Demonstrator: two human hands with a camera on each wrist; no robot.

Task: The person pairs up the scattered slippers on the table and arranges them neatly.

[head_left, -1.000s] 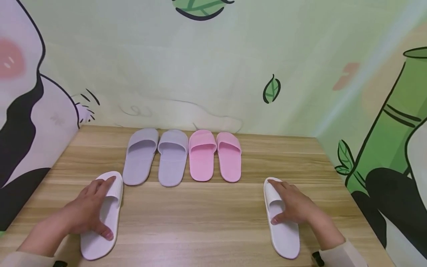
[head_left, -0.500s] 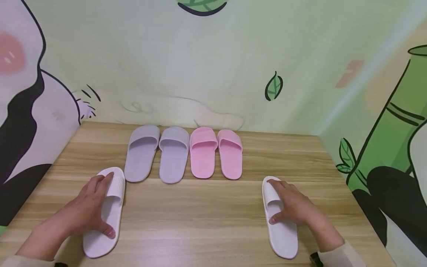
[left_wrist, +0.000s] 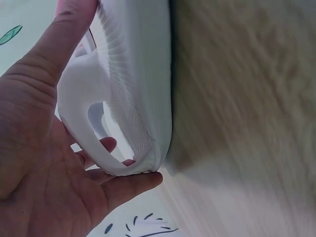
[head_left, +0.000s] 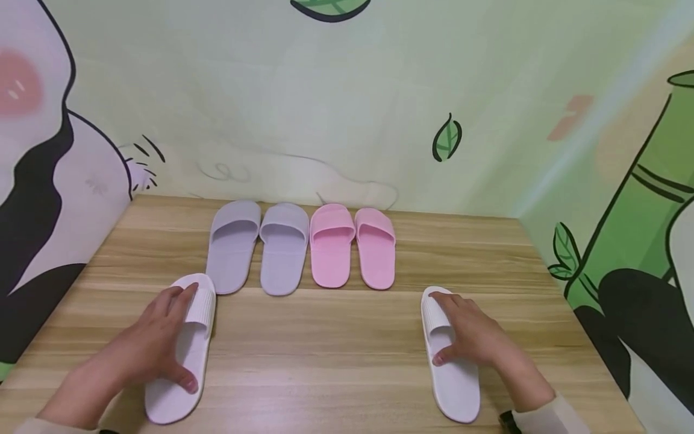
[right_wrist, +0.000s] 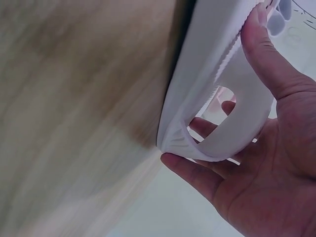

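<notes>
On the left of the wooden surface lies a white slipper [head_left: 202, 307], its ribbed strap toward the wall. My left hand [head_left: 152, 337] grips it across the strap, with fingers along the outer side and thumb on the footbed. A matching white slipper [head_left: 458, 395] lies to the right, held by my right hand [head_left: 474, 334] in a mirrored grip. In the left wrist view the fingers wrap past the strap opening of the slipper [left_wrist: 148, 74]. The right wrist view has the fingers showing through the opening of the other slipper [right_wrist: 212, 49].
A pair of lavender slippers [head_left: 233, 259] and a pair of pink slippers [head_left: 332, 259] stand side by side near the wall. The left white slipper's toe is close to the nearest lavender heel. The wooden surface [head_left: 325, 361] meets a printed wall [head_left: 325, 108] at the back.
Both hands have slid their white slippers inward: the left one to the right, the right one slightly to the left. The view has tilted a little. The lavender and pink slippers keep their places.
</notes>
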